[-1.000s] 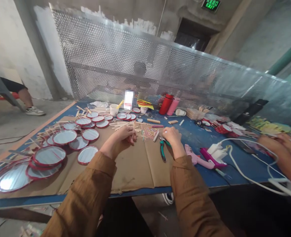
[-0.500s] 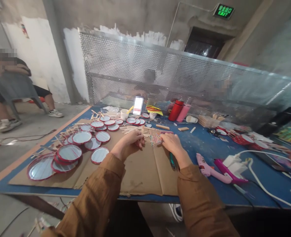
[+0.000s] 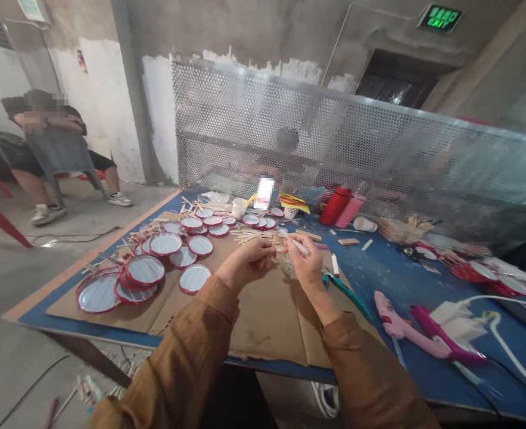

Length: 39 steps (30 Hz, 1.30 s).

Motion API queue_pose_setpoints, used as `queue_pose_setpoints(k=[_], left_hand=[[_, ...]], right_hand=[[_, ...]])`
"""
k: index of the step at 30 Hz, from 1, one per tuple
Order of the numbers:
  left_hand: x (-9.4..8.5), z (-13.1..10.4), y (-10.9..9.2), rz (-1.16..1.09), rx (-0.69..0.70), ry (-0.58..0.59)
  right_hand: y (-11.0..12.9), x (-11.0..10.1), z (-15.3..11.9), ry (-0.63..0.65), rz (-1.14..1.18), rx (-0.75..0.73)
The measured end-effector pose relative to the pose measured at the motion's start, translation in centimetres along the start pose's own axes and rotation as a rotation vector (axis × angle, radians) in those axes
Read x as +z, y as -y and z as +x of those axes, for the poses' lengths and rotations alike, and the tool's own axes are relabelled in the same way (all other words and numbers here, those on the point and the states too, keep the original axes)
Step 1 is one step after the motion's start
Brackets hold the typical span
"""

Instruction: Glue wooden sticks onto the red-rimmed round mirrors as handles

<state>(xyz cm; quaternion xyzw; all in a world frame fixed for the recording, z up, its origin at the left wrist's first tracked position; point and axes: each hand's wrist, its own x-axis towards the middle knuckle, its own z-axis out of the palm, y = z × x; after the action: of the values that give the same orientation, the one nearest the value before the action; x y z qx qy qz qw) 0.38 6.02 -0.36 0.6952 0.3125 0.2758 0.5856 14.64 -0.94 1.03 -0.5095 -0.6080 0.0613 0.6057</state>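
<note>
My left hand is closed, its fingers pinching a small flat wooden stick that points upward. Beside it, my right hand grips a slim whitish pen-like thing, its tip toward the stick. Both hands are above the brown cardboard sheet. Small colourful strands lie partly hidden by my right hand. Loose wooden sticks are spread behind my left hand. Near my right wrist is a teal-handled tool, and a white marker-like stick lies beyond it.
Several white-faced discs with red rims pile up at left. A pink glue gun and a magenta power strip with cables lie at right. Red and pink bottles stand before a perforated metal screen. A person sits at far left.
My right hand has come up from the colourful strands and now holds the pen-like thing near the stick. My left hand still pinches the stick. The view has swung left.
</note>
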Motion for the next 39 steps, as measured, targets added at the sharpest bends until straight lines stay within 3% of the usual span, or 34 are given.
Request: queue_pose_setpoints(k=[4,13,30,39], left_hand=[[-0.4,0.0,-0.9,0.168,-0.052,0.093],[-0.8,0.1,-1.4,0.166,-0.044,0.152],[-0.9,0.3,-0.8,0.171,-0.012,0.127],[-0.8,0.1,-1.0,0.127,-0.03,0.123]], right_hand=[[-0.1,0.6,-0.5,-0.033,-0.068,0.019],[-0.3,0.5,-0.5,0.008,-0.135,-0.005],[0.0,0.7,-0.6,0.055,-0.143,-0.022],[-0.4,0.4,-0.4,-0.022,-0.062,0.107]])
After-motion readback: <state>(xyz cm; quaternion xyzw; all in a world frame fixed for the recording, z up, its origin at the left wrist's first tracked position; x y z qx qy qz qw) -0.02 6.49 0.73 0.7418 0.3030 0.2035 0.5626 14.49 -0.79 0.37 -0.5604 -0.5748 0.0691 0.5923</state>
